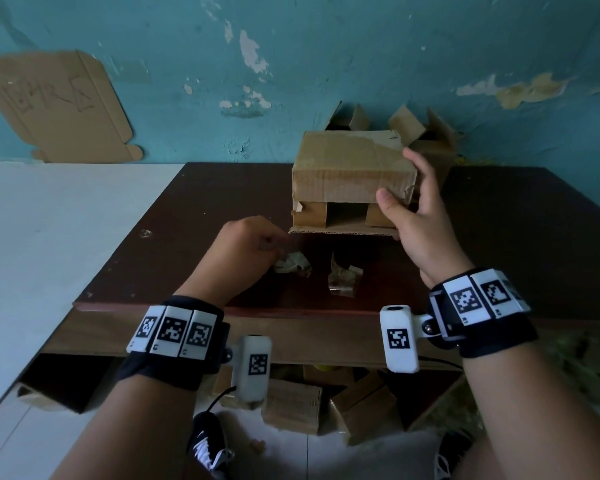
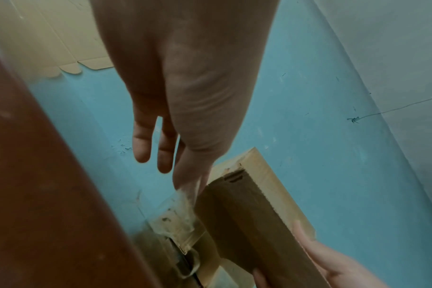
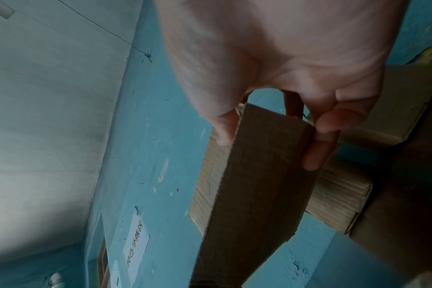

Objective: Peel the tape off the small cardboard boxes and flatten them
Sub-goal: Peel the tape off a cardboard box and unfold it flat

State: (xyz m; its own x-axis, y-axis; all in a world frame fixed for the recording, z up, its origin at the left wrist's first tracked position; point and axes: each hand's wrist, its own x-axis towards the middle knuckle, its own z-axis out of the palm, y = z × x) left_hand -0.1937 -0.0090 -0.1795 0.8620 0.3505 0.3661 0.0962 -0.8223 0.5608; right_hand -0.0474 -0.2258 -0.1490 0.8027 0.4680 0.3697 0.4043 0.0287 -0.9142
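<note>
My right hand (image 1: 409,188) grips a small brown cardboard box (image 1: 347,171) by its right end, above the dark table (image 1: 205,209). The thumb is on the near face and the fingers reach over the top. The box's near flaps stand partly open. In the right wrist view the thumb and fingers (image 3: 313,154) clamp the box (image 3: 259,175). My left hand (image 1: 260,247) hovers low over the table to the box's left. A crumpled piece of clear tape (image 1: 291,263) sits at its fingertips. In the left wrist view the tape (image 2: 175,216) hangs from the thumb tip while the other fingers (image 2: 142,144) are straight.
A second wad of tape (image 1: 343,280) lies on the table near the front edge (image 1: 250,308). Opened boxes (image 1: 426,140) stand against the blue wall behind. A flattened carton (image 1: 59,105) leans on the wall at left. More cardboard boxes (image 1: 291,403) lie under the table.
</note>
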